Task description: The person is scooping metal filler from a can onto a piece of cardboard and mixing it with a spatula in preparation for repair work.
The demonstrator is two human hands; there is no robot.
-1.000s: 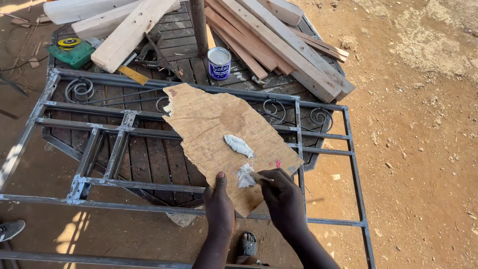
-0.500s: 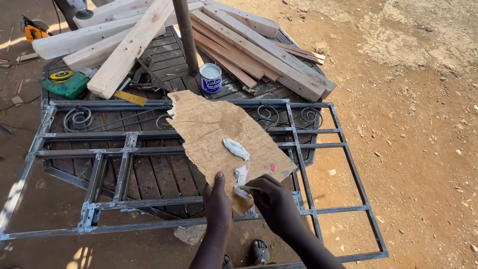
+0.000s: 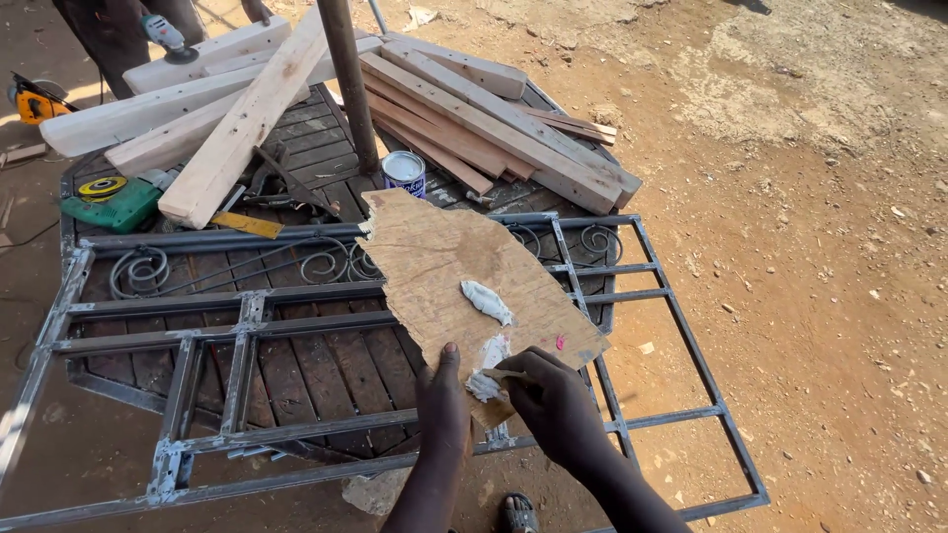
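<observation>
We see the left hand [image 3: 446,410] pressed on the near edge of a ragged plywood scrap [image 3: 464,286] lying across a grey metal window grille [image 3: 247,326]. The right hand [image 3: 555,403] holds a small scraper [image 3: 499,375] at a dab of white putty [image 3: 486,357]; a second dab [image 3: 487,301] lies just beyond.

rough plywood scrap [image 3: 444,266], (bare) metal frame [image 3: 296,321]
</observation>
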